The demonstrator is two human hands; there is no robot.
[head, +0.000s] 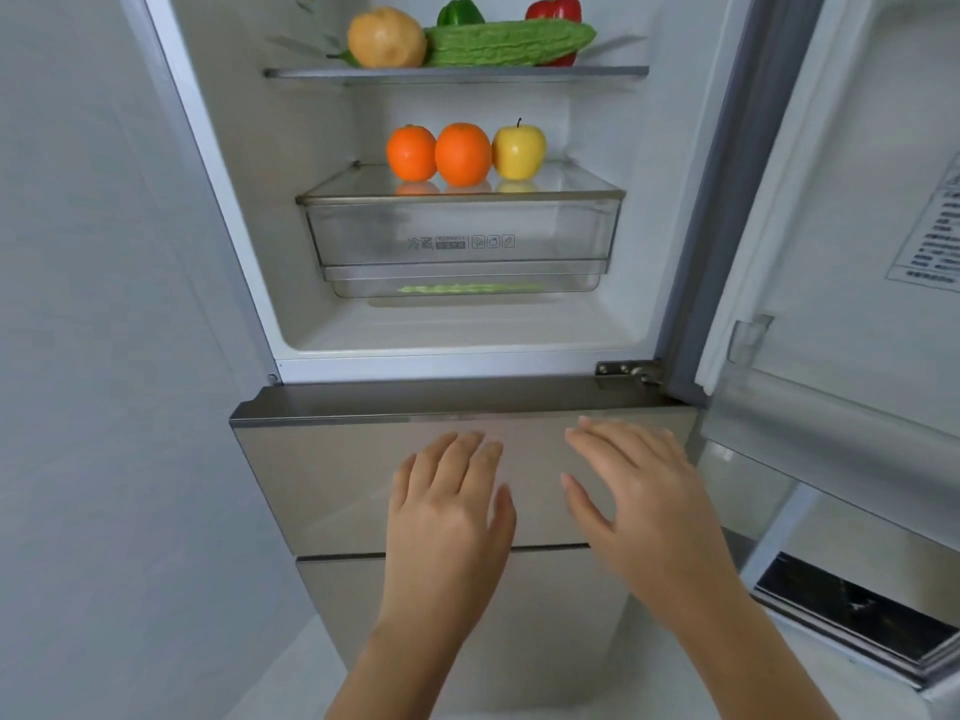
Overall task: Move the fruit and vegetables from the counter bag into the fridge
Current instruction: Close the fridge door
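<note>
The fridge's upper compartment stands open. On its top glass shelf (457, 72) lie a potato (385, 37), a bitter gourd (509, 43), a green pepper (460, 12) and a red pepper (555, 7). Two oranges (411, 152) (462, 154) and a yellow apple (519, 150) sit on the lid of the clear crisper drawer (462, 236). My left hand (447, 506) and my right hand (634, 491) hover with relaxed fingers in front of the lower drawer front (322, 475), holding nothing. The counter bag is out of view.
The open fridge door (852, 252) swings out at the right, with its door shelves and a label. A grey wall (104, 356) stands close on the left. A second closed drawer front (545, 615) lies below my hands.
</note>
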